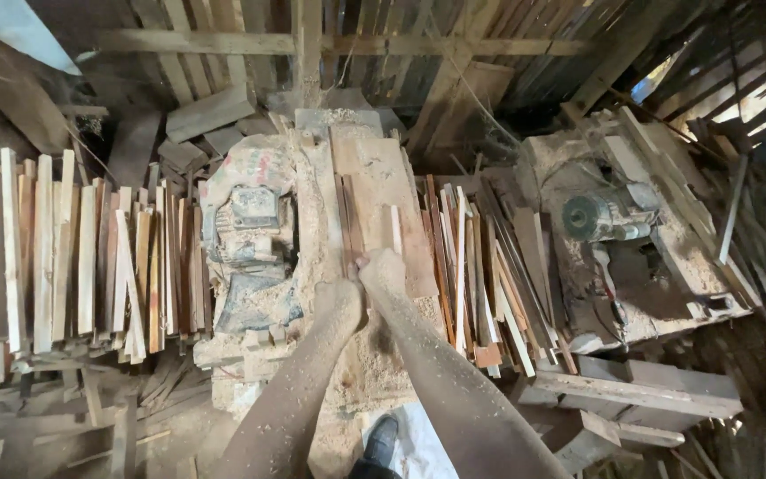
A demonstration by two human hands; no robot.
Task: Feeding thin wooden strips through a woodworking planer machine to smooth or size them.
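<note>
Hands (361, 284) press 1 thin, dusty wood strip (354, 222) on saw table (383, 168).

Two hands, the left hand (337, 297) and the right hand (381, 269), rest side by side on one sawdust-covered saw table (374, 177). Two motors: one (250, 222) just left of the hands, another (600, 215) well to their right. Two piles of wooden strips, too many to count: one pile (73, 257) far left, one (480, 266) just right. One shoe (379, 441) below the hands.
</note>
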